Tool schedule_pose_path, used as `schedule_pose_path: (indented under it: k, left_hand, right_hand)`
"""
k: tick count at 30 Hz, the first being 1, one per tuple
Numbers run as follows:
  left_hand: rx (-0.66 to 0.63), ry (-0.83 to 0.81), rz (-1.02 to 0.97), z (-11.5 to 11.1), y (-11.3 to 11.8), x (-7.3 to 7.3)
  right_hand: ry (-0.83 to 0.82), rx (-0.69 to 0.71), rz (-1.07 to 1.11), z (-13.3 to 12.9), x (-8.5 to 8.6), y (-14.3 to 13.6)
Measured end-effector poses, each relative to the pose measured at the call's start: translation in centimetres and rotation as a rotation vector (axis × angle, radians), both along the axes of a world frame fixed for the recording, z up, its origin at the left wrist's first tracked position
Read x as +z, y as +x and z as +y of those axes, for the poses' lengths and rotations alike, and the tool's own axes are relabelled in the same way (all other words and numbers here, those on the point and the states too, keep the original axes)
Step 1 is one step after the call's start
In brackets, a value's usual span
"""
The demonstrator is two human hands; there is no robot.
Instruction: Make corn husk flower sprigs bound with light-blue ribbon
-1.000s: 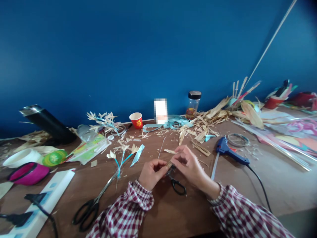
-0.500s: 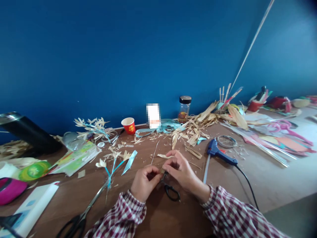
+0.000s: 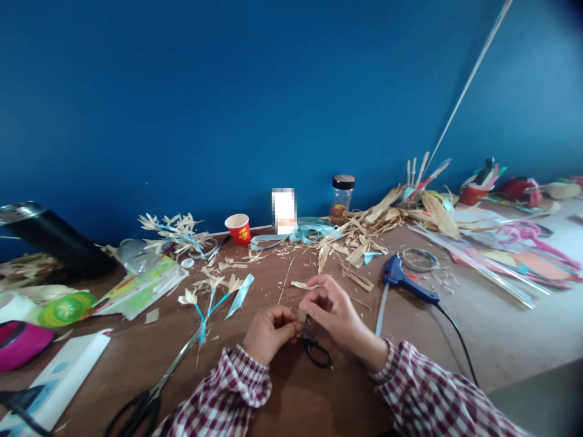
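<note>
Tan strip [image 3: 302, 315] sits between the left hand [image 3: 272, 334] and right hand [image 3: 333, 312], seemingly pinched by both; delicate two-handed work looks the step, calling next for a light, steady hold.

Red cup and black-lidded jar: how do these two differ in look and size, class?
The cup is red with a yellow marking; the jar is see-through. The cup is open-topped; the jar wears a black lid. The jar looks taller than the cup. Both stand near the blue wall.
</note>
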State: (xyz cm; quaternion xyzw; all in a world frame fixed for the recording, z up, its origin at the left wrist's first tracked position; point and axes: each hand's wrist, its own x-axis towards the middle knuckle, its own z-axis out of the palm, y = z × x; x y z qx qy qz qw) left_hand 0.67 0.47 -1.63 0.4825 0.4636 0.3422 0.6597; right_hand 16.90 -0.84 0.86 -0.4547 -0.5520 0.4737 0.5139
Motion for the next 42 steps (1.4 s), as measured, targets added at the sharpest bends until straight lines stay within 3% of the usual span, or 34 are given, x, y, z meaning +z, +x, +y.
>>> schedule_pose_path:
  k: [3,5,8,11,13,17,25,30,37,42]
  left_hand:
    - [0.009,0.066,0.008,-0.1,0.1,0.4]
    - [0.045,0.182,-0.012,0.1,0.0,0.8]
    - [0.143,0.319,-0.044,0.7,-0.5,1.1]
    - [0.323,0.236,-0.124,1.4,-1.0,0.8]
    - [0.436,0.141,-0.191,1.7,-1.3,0.6]
    - [0.524,0.029,-0.327,2.1,-1.5,0.6]
    - [0.575,0.027,-0.452,2.3,-1.6,0.7]
    - [0.637,0.009,-0.487,2.4,-1.9,1.4]
    - [0.675,-0.003,-0.487,2.7,-2.7,1.7]
    - [0.771,-0.002,-0.476,3.1,-3.2,1.7]
  right_hand:
    - [0.055,-0.123,0.015,0.7,0.2,1.1]
    - [0.085,-0.137,-0.113,1.1,0.4,2.2]
    - [0.138,-0.005,-0.554,1.2,0.8,3.4]
    - [0.184,0.152,-0.963,0.6,1.3,3.8]
    - [0.193,0.232,-1.074,0.1,1.6,3.7]
    - [0.197,0.279,-1.100,-0.2,1.6,3.7]
    - [0.168,0.235,-1.172,-0.6,1.4,2.4]
    - [0.273,0.198,-1.167,-1.1,1.1,2.1]
    - [0.253,0.259,-1.175,-1.3,0.8,2.4]
    - [0.240,0.236,-1.199,-1.1,0.8,2.3]
